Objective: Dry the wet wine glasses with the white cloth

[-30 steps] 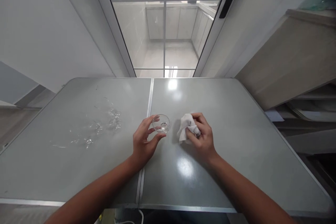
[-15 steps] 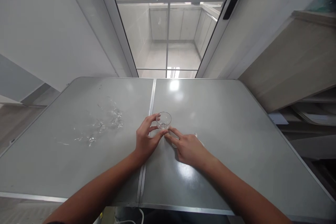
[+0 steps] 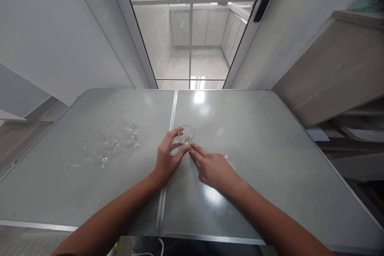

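A small clear glass cup (image 3: 186, 141) stands upright with its round mouth facing up, near the table's centre seam. My left hand (image 3: 169, 153) is closed around its left side, with the thumb at the front and fingers behind. My right hand (image 3: 214, 168) comes in from the right, palm down. Its fingers are close together and their tips meet the cup's lower right side. A whitish or clear thing (image 3: 230, 161) shows past the right hand's edge, partly under it; its kind I cannot make out.
Several clear, shiny pieces (image 3: 115, 144) lie in a loose group on the left half of the grey table (image 3: 255, 128). A glass-paned door (image 3: 192, 44) with a black handle stands behind. Wooden shelving (image 3: 339, 68) is at the right.
The cup and both hands have shifted only very slightly. The right hand's fingers now lie closer together. The left hand keeps its hold on the cup.
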The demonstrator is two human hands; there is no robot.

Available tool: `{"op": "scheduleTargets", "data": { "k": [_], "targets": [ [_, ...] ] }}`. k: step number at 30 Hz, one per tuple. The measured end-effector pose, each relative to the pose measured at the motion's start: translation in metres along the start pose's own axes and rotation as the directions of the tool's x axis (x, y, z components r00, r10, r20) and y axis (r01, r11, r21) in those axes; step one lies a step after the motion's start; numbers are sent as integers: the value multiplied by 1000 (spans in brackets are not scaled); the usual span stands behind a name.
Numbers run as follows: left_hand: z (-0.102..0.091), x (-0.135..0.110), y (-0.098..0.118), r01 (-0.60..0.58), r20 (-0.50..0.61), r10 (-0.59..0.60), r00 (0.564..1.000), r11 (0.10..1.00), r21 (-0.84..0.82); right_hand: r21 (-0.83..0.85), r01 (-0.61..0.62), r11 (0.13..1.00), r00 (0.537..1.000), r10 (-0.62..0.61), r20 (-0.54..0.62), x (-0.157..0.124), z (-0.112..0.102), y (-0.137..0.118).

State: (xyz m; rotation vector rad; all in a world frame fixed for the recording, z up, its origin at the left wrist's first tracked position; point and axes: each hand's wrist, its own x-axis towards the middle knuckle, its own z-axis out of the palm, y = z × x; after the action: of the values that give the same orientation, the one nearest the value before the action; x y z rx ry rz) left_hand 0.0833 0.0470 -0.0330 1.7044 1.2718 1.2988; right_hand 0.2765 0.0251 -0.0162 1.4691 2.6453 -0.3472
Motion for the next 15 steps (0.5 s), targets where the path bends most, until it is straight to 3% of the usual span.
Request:
{"op": "scheduleTargets", "data": {
  "k": [8,15],
  "targets": [
    [-1,-1,-5,-46,-62,48,997,999,25,86,-202,976,978,206,-32,6,3,15],
    [-13,-2,5,-210,-75,238,968,938,275,103,-441,891,885,451,-114,12,6,54]
  ]
}}
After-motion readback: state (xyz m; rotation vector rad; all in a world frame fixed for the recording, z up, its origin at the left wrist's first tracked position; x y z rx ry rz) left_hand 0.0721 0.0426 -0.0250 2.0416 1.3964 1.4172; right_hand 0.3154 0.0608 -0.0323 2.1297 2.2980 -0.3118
